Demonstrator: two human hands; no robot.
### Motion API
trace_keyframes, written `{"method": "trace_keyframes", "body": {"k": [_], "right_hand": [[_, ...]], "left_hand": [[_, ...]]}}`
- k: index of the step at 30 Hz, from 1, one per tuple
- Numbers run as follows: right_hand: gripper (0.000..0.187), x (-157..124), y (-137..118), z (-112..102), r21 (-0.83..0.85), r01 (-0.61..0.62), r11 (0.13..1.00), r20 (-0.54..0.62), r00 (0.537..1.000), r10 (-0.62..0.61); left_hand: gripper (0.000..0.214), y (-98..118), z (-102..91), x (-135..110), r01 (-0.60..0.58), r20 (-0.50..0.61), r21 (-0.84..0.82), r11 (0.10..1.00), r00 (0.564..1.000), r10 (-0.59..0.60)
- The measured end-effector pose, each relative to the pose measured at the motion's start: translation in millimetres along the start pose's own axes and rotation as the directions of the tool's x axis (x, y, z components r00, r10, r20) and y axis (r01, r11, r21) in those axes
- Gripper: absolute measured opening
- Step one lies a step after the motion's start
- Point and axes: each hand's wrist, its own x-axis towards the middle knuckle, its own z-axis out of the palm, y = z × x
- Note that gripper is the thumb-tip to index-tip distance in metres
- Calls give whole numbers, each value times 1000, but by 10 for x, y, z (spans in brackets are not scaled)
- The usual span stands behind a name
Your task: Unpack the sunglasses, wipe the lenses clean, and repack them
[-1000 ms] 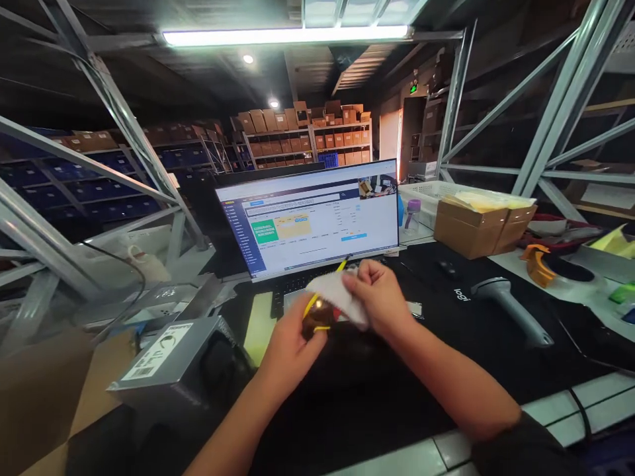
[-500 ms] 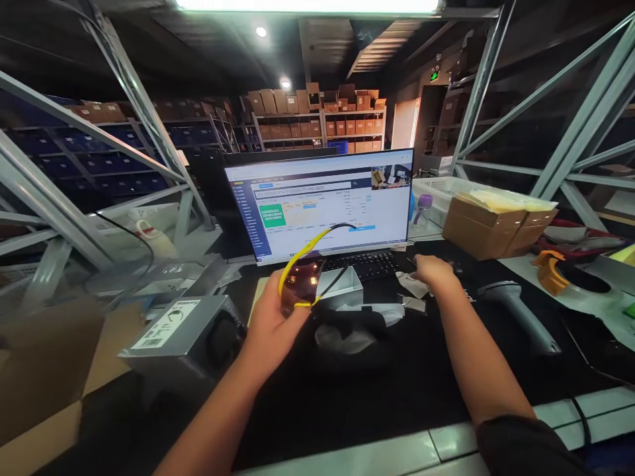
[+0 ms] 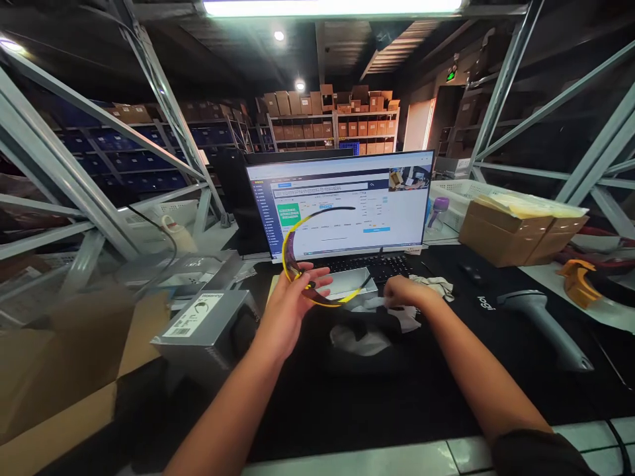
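Observation:
My left hand (image 3: 295, 301) pinches a pair of yellow-framed sunglasses (image 3: 289, 250) at the middle, lifted in front of the monitor, one arm pointing to the upper right. My right hand (image 3: 404, 291) is closed with fingertips down at some crumpled white wrapping (image 3: 407, 318); what it grips, if anything, is hidden. Just beyond that hand lies a crumpled pale cloth (image 3: 436, 286). Behind the sunglasses is an open pale grey box (image 3: 347, 283). A dark case with a greyish-white, blurred middle (image 3: 364, 340) rests on the black mat between my arms.
At left stand a grey labelled box (image 3: 208, 324) and an open cardboard carton (image 3: 64, 363). A monitor (image 3: 342, 205) and keyboard (image 3: 387, 264) are ahead. On the right are a barcode scanner (image 3: 546, 324), a mouse (image 3: 471, 272), a tape dispenser (image 3: 580, 283) and a cardboard box (image 3: 516, 231).
My left hand has turned the sunglasses so their lenses show nearly edge-on. My right hand has moved left and nearer, from the cloth to the white wrapping. The view has shifted slightly left.

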Motion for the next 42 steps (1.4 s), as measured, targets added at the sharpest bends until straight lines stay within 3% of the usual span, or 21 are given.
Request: {"method": "trace_keyframes", "body": {"k": [3, 5, 8, 11, 16, 22, 27, 33, 38, 42], "right_hand": [[13, 46, 30, -238, -55, -37, 998, 122, 992, 44], [9, 49, 55, -448, -82, -54, 995, 118, 991, 64], [24, -6, 33, -719, -110, 9, 994, -63, 998, -15], [28, -92, -75, -830, -154, 145, 977, -238, 955, -179], [31, -176, -234, -800, -156, 218, 964, -285, 924, -255], [30, -183, -197, -835, -185, 195, 963, -325, 913, -247], [30, -197, -234, -837, -172, 211, 962, -314, 914, -257], [29, -313, -484, -763, -185, 301, 936, -245, 908, -340], [29, -460, -740, -650, -360, 283, 889, -166, 918, -360], [50, -553, -873, -561, -583, 275, 764, -150, 889, -434]], "left_hand": [[33, 32, -3, 1, 69, 29, -39, 997, 997, -68], [32, 70, -9, -7, 101, 44, -52, 994, 994, -99], [32, 131, -24, -25, 162, 81, -57, 985, 984, -157], [34, 162, -31, -41, 197, 103, -48, 979, 976, -191], [35, 160, -15, -68, 199, 93, -15, 980, 976, -197], [36, 175, -15, -97, 216, 115, 5, 976, 970, -215], [35, 163, -9, -100, 213, 126, 7, 977, 969, -213], [29, 142, 9, -69, 200, 103, -15, 980, 975, -197], [21, 148, 8, -35, 193, 57, -76, 978, 980, -189], [19, 170, -19, -17, 210, 64, -127, 969, 977, -204]]}}
